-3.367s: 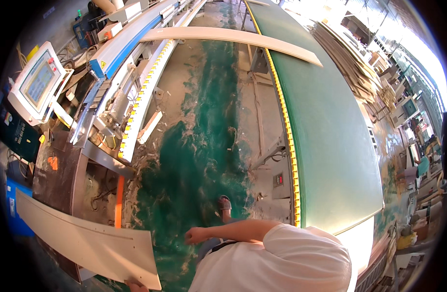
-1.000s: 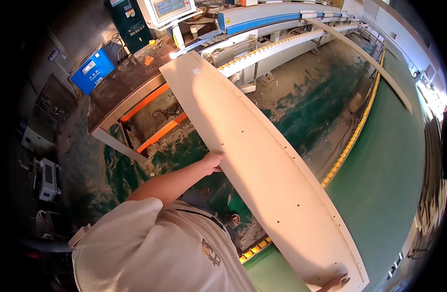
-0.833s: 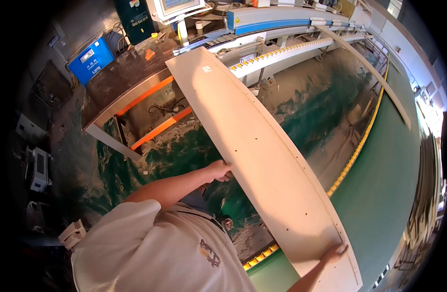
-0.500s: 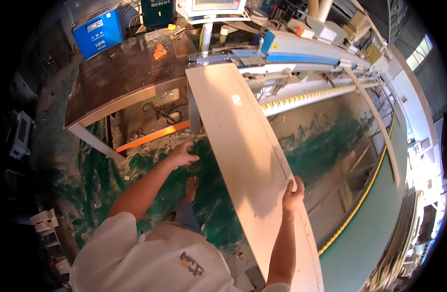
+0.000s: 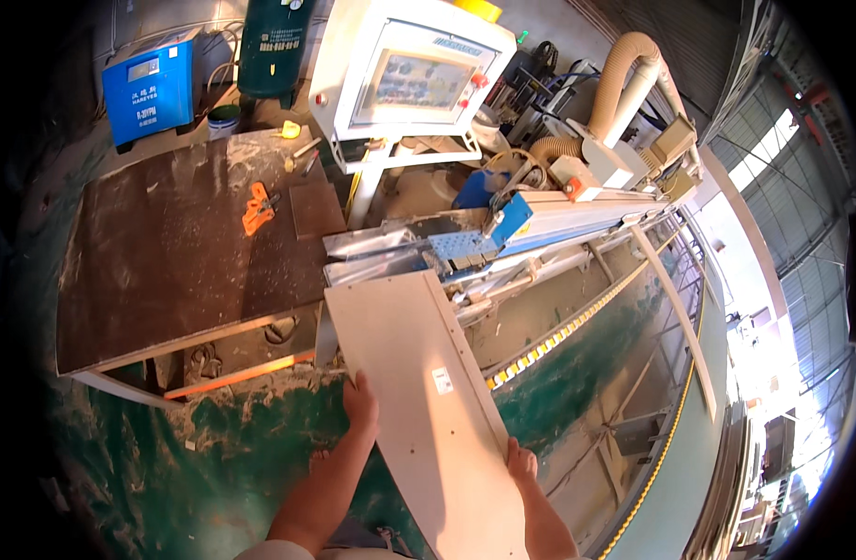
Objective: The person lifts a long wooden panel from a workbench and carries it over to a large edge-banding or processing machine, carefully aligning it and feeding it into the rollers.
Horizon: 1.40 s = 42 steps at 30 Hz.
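A long, pale wood panel (image 5: pixel 400 345) with a small white label and several small holes stretches away from me. Its far end reaches the metal bed (image 5: pixel 376 257) of a long machine. On the panel's left edge, my left hand (image 5: pixel 360 403) is closed, the fingers mostly hidden beneath. My right hand (image 5: pixel 522 460) grips the opposite edge a little nearer to me, its fingers curled over the rim.
A dusty brown table (image 5: pixel 167 252) at left carries an orange tool (image 5: pixel 258 210). Beyond stand a control screen (image 5: pixel 414 86), a blue cabinet (image 5: pixel 148 89) and a dark green tank (image 5: pixel 267 47). A yellow-and-white toothed rail (image 5: pixel 558 345) runs along the right.
My left hand, earlier open and apart from the panel, now holds its left edge. The right hand stays on the right edge. The view has tilted up, bringing more of the machine into sight.
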{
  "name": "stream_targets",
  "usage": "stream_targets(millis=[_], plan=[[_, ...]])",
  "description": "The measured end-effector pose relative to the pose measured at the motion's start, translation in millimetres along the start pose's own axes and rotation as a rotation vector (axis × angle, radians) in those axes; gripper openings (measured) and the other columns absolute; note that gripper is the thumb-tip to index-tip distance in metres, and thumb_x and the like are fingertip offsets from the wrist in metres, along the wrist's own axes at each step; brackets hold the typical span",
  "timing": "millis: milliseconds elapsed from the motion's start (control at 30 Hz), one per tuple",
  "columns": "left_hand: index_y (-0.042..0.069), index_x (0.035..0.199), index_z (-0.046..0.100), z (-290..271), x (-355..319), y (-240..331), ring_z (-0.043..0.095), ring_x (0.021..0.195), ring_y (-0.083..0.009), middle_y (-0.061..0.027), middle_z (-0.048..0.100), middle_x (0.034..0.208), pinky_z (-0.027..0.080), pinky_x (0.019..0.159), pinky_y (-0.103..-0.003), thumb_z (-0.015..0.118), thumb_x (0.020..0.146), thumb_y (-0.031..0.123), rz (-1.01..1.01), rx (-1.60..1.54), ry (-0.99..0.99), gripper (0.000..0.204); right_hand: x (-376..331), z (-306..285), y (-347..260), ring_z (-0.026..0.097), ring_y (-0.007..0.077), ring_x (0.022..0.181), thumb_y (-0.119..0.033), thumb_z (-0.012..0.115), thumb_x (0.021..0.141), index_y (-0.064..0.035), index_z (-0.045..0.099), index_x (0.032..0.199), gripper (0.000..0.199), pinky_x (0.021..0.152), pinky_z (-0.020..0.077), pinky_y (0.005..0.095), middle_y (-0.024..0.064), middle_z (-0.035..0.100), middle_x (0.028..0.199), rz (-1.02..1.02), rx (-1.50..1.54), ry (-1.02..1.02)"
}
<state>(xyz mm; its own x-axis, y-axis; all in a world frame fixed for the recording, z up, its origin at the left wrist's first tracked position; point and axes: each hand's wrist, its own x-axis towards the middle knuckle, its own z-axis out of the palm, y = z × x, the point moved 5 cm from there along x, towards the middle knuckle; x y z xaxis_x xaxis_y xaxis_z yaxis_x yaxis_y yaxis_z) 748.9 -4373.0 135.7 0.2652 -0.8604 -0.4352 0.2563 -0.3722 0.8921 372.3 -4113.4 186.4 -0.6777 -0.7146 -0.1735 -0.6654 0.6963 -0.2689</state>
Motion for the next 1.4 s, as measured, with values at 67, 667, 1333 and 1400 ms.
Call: stream_targets(millis=[67, 667, 1333, 1400], plan=[[-0.007, 0.114, 0.062, 8.1, -14.2, 6.0, 0.068, 0.099, -0.0391, -0.0251, 0.068, 0.111, 0.052, 0.083, -0.046, 0.052, 0.105, 0.042, -0.059, 0.038, -0.001, 0.05, 8.4, -4.2, 9.5, 0.067, 0.0499, 0.093, -0.064, 0.035, 0.102, 0.0002, 0.073, 0.084, 0.077, 0.08, 0.0496, 0.0573, 0.0317, 0.066, 0.085, 0.03, -0.066, 0.002], [-0.009, 0.115, 0.068, 87.1, 57.7, -7.3, 0.066, 0.101, -0.039, -0.0239, 0.07, 0.108, 0.051, 0.088, -0.049, 0.042, 0.103, 0.053, -0.045, 0.262, 0.171, 0.068, 98.5, -25.1, -3.0, 0.069, 0.0476, 0.094, -0.065, 0.029, 0.104, -0.0006, 0.078, 0.096, 0.081, 0.084, 0.0536, 0.0544, 0.0268, 0.072, 0.094, 0.051, 0.019, -0.073], [-0.005, 0.115, 0.068, 137.1, 55.3, 7.7, 0.061, 0.091, -0.0258, -0.0134, 0.067, 0.104, 0.049, 0.079, -0.043, 0.05, 0.102, 0.05, -0.197, 0.117, 0.228, 0.059, 182.7, -38.1, -3.0, 0.067, 0.0485, 0.104, -0.068, 0.024, 0.103, 0.0013, 0.077, 0.1, 0.087, 0.094, 0.0513, 0.0534, 0.0303, 0.071, 0.102, -0.047, 0.006, -0.128], [-0.005, 0.114, 0.067, 142.3, 52.3, 11.7, 0.06, 0.09, -0.0242, -0.0122, 0.066, 0.102, 0.049, 0.078, -0.042, 0.051, 0.102, 0.05, -0.189, 0.105, 0.235, 0.058, 185.6, -38.7, -2.0, 0.067, 0.0488, 0.103, -0.067, 0.026, 0.103, 0.0018, 0.077, 0.098, 0.085, 0.094, 0.0514, 0.0535, 0.0305, 0.071, 0.1, -0.051, 0.014, -0.121]])
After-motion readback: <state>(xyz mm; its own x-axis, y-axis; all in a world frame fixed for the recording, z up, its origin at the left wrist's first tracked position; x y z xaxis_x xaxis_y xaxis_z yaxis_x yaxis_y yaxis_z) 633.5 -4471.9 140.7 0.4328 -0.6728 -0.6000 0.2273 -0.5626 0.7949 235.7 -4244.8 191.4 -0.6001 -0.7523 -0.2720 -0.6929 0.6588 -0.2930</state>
